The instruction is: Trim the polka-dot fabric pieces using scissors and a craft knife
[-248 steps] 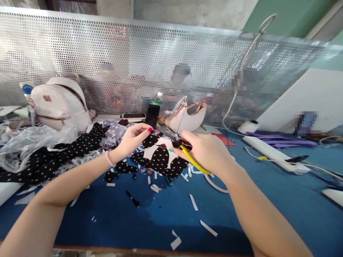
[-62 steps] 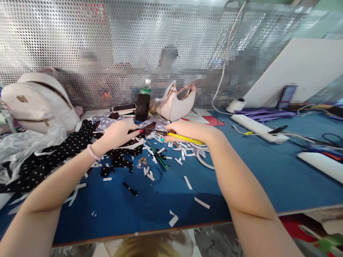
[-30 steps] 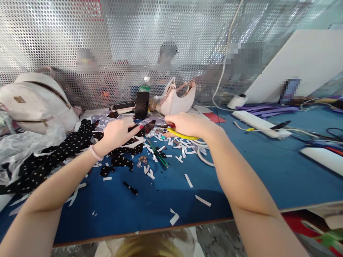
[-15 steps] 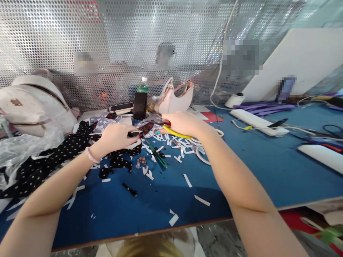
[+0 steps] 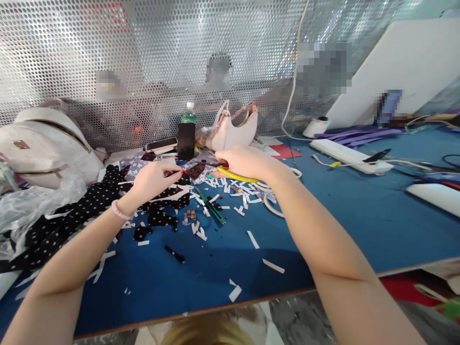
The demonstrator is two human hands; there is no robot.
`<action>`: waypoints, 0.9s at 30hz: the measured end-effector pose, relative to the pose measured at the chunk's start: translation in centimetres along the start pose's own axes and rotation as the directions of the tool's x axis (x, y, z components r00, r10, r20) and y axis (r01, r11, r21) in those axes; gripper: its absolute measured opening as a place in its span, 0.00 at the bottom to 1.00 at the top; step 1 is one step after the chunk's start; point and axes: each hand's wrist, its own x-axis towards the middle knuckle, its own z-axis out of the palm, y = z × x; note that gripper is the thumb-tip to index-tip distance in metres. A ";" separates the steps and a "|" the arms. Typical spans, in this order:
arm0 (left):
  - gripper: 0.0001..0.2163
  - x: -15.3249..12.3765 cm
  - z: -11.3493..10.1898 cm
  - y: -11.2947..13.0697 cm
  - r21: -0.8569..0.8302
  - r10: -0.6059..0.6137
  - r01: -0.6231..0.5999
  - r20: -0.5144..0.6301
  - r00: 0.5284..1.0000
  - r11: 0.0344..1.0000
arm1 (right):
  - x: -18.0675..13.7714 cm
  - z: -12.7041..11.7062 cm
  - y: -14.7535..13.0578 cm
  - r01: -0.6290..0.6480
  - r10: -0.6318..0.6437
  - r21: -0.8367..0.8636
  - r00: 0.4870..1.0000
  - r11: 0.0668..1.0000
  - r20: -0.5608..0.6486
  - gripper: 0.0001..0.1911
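My left hand (image 5: pixel 153 179) is closed in a pinch on a small dark scrap of fabric above the black polka-dot cloth (image 5: pixel 72 211). My right hand (image 5: pixel 241 162) is closed round yellow-handled scissors (image 5: pixel 235 175), whose blades point left toward the pinched scrap. Both hands hover over the blue table (image 5: pixel 345 215), among white paper strips (image 5: pixel 253 239) and fabric offcuts. A green pencil-like stick (image 5: pixel 211 206) lies just below the hands.
A perforated metal screen (image 5: pixel 179 57) backs the table. A white backpack (image 5: pixel 46 146) and clear plastic sit at the left. Two phones (image 5: pixel 186 141), a bottle (image 5: pixel 188 112) and a pale handbag (image 5: pixel 233 132) stand behind the hands. A white power strip (image 5: pixel 350 155) and cables lie to the right.
Since 8.3 s ago the view has dropped, showing the table's front edge, and the larger polka-dot piece left my hands. In the last second the hands have barely shifted.
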 end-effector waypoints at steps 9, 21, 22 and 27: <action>0.09 0.2 -0.2 -0.3 -0.250 0.030 -0.042 -0.050 0.998 0.967 | -1.1 -1.4 -0.3 0.001 -0.003 0.017 0.994 1.000 0.113 0.19; 0.07 0.3 -0.2 0.0 -0.207 0.039 -0.060 -0.103 0.994 0.977 | -0.8 -1.0 -0.9 0.065 -0.065 0.006 0.997 0.998 0.046 0.17; 0.07 0.3 -0.2 0.0 -0.206 0.038 -0.059 -0.103 0.994 0.977 | -0.8 -1.0 -1.0 0.069 -0.070 0.011 0.996 0.998 0.047 0.17; 0.07 0.3 -0.3 0.1 -0.207 0.026 -0.048 -0.104 0.994 0.977 | -0.7 -0.8 -1.4 0.077 -0.076 -0.013 0.996 0.997 0.040 0.19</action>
